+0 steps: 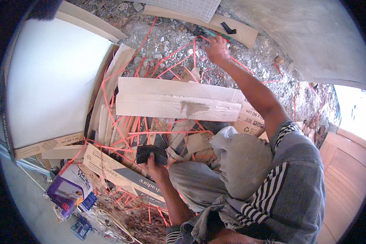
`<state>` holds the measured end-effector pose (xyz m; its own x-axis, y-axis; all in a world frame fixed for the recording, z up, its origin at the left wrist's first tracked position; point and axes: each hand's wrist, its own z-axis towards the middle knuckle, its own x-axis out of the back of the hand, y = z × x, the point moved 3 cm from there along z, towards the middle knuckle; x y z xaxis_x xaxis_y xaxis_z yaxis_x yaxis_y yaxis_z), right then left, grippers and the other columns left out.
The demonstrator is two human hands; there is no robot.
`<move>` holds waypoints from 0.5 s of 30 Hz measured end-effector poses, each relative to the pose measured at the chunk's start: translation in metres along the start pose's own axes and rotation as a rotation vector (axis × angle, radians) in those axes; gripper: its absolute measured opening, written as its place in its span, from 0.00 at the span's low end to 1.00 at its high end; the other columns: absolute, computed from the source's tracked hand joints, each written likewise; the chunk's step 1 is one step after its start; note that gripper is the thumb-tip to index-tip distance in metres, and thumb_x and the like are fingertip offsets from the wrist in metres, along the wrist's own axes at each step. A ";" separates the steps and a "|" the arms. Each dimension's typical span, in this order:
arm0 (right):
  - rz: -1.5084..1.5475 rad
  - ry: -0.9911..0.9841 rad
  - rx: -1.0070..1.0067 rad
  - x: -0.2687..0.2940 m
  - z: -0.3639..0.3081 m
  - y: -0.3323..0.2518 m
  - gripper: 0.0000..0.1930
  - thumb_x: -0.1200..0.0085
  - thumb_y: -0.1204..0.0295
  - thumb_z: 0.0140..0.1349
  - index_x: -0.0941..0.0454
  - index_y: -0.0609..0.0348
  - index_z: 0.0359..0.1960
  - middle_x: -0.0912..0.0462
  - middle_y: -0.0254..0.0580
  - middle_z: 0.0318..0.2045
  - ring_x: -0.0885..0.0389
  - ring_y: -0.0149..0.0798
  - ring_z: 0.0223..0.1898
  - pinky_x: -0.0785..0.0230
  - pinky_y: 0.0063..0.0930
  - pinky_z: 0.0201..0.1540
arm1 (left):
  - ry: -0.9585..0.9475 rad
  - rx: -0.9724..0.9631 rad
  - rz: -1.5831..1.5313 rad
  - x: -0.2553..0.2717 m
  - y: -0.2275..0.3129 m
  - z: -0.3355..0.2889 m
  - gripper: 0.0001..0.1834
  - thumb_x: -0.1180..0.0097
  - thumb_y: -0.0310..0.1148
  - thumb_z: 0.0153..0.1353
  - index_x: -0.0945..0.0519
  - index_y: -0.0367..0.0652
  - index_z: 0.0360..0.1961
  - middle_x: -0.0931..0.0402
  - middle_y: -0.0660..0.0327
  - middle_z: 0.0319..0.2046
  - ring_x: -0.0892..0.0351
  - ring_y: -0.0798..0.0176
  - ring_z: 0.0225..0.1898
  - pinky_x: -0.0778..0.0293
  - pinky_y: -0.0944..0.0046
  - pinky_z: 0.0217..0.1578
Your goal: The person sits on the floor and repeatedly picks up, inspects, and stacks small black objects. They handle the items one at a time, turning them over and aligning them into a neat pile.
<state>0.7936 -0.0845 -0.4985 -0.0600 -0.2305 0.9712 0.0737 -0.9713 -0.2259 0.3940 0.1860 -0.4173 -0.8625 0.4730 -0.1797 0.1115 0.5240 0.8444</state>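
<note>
Left hand [155, 164] is clamped shut on a dark block [151, 153] over the flattened cartons [122, 171]. Right hand [216, 49] reaches far out, fingers closed on a green-handled tool [215, 34] (tip hidden). Step looks like clearing red strapping [166, 132]; a next pull likely needs slack.

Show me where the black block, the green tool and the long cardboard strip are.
black block [151, 154], head view, its top face.
green tool [215, 34], head view, its shaft.
long cardboard strip [175, 98], head view, its middle.
</note>
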 end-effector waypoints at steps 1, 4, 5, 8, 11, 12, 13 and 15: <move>-0.095 -0.007 0.023 -0.013 -0.001 0.020 0.20 0.44 0.57 0.63 0.23 0.53 0.52 0.25 0.47 0.53 0.29 0.50 0.58 0.32 0.43 0.59 | 0.022 0.008 -0.018 0.005 -0.002 -0.003 0.25 0.42 0.23 0.55 0.30 0.37 0.56 0.25 0.54 0.48 0.22 0.56 0.45 0.21 0.56 0.42; -0.214 -0.044 0.085 -0.035 0.000 0.053 0.19 0.47 0.55 0.65 0.21 0.55 0.49 0.19 0.46 0.42 0.21 0.47 0.47 0.28 0.42 0.50 | -0.012 0.009 -0.003 0.009 -0.010 -0.008 0.23 0.43 0.23 0.55 0.28 0.36 0.54 0.24 0.54 0.46 0.21 0.57 0.44 0.20 0.56 0.40; -0.139 -0.064 0.107 -0.034 0.002 0.055 0.18 0.47 0.55 0.66 0.20 0.55 0.48 0.18 0.44 0.37 0.19 0.45 0.42 0.27 0.40 0.47 | -0.084 -0.035 -0.003 0.007 -0.011 -0.009 0.22 0.43 0.23 0.55 0.28 0.36 0.53 0.23 0.54 0.45 0.21 0.57 0.43 0.20 0.56 0.40; 0.416 -0.081 -0.036 -0.007 0.011 0.039 0.16 0.49 0.60 0.66 0.18 0.57 0.46 0.16 0.47 0.36 0.16 0.48 0.40 0.25 0.37 0.45 | -0.043 0.094 -0.021 0.006 -0.018 -0.010 0.25 0.44 0.27 0.57 0.28 0.35 0.57 0.24 0.53 0.48 0.22 0.53 0.47 0.22 0.55 0.48; 0.769 -0.019 -0.111 0.051 0.027 0.016 0.15 0.49 0.62 0.67 0.17 0.58 0.44 0.15 0.50 0.40 0.16 0.49 0.42 0.26 0.34 0.46 | -0.160 0.083 -0.042 -0.004 -0.015 -0.010 0.23 0.44 0.29 0.57 0.27 0.36 0.55 0.23 0.53 0.48 0.21 0.52 0.46 0.21 0.54 0.46; 0.854 0.031 -0.022 0.067 0.031 -0.001 0.15 0.49 0.62 0.67 0.16 0.58 0.43 0.14 0.50 0.40 0.16 0.48 0.43 0.27 0.33 0.46 | -0.131 0.057 -0.043 -0.005 -0.013 -0.011 0.22 0.43 0.27 0.57 0.27 0.36 0.54 0.23 0.54 0.47 0.21 0.54 0.44 0.21 0.55 0.44; 0.876 0.039 -0.049 0.079 0.033 -0.012 0.14 0.49 0.62 0.67 0.16 0.57 0.43 0.14 0.49 0.40 0.16 0.49 0.43 0.27 0.34 0.47 | -0.098 0.030 -0.043 -0.006 -0.010 -0.012 0.21 0.41 0.25 0.57 0.27 0.37 0.52 0.22 0.55 0.45 0.20 0.55 0.42 0.20 0.56 0.42; 0.953 0.108 0.051 0.104 0.036 -0.030 0.14 0.49 0.62 0.67 0.16 0.55 0.44 0.14 0.49 0.40 0.17 0.51 0.43 0.27 0.36 0.48 | -0.042 0.006 -0.049 -0.003 -0.006 -0.015 0.20 0.40 0.22 0.56 0.27 0.37 0.51 0.22 0.56 0.44 0.20 0.57 0.41 0.20 0.57 0.41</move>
<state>0.8211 -0.0774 -0.3879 -0.0434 -0.9288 0.3681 0.1818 -0.3696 -0.9112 0.3883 0.1711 -0.4142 -0.8458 0.4755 -0.2418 0.0726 0.5517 0.8309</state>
